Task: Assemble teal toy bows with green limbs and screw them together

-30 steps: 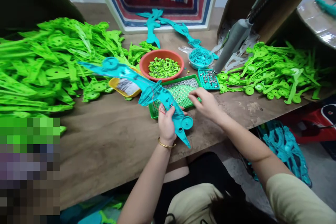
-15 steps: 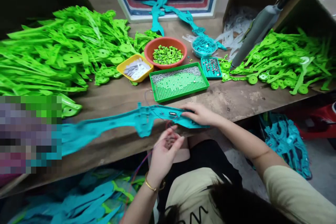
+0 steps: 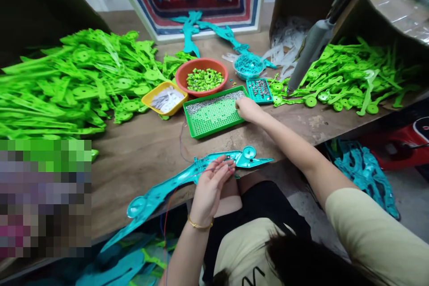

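A long teal plastic part (image 3: 159, 190) lies along the bench's front edge, its hollow side up. My left hand (image 3: 212, 181) is over its right half, with fingers curled together around thin wires (image 3: 172, 194), red and blue, which trail down past the wrist. The fingers cover the spot beneath them. My right hand (image 3: 248, 109) reaches into the right end of a green perforated tray (image 3: 212, 132). Its fingertips are pinched together, and whatever is between them is hidden. Small silvery screws (image 3: 201, 108) lie along the tray's far side.
Behind the tray stand an orange bowl (image 3: 178, 81) of small green pieces, a yellow dish (image 3: 145, 99) and a small teal box (image 3: 258, 91). Green plastic parts pile up left (image 3: 80, 85) and right (image 3: 355, 76). A grey electric screwdriver (image 3: 310, 53) hangs at the right.
My right hand has left the teal part and moved forward into the green tray. The teal part's left end has swung nearer to me. My left hand has shifted over the part.
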A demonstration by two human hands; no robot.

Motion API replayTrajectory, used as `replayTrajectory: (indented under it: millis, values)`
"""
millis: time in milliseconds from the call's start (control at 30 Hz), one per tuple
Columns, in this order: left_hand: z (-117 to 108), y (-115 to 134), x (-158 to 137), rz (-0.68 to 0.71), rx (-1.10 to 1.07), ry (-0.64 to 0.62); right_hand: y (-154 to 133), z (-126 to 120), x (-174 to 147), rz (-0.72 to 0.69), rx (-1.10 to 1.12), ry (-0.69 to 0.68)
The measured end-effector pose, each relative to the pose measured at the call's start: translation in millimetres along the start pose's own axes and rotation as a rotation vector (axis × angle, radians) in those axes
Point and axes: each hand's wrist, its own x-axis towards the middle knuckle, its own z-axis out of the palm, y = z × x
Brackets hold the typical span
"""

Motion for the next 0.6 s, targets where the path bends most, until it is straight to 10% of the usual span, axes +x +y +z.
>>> replayTrajectory:
  millis: [200,300,433,600]
  values:
    - [-10,4,-7,-0.066,-0.032,-0.05,28,-30,-15,0.158,-0.003,0.212]
    - [-7,4,-6,-0.062,-0.053,-0.038,8,-27,-61,-0.008,0.115,0.295]
    - [-8,10,-5,-0.008,-0.046,-0.011,-21,-1,-139,-0.388,0.149,-0.1]
    - [-31,36,2,0.253,-0.085,0.134,2,7,-164,-0.35,0.085,-0.217]
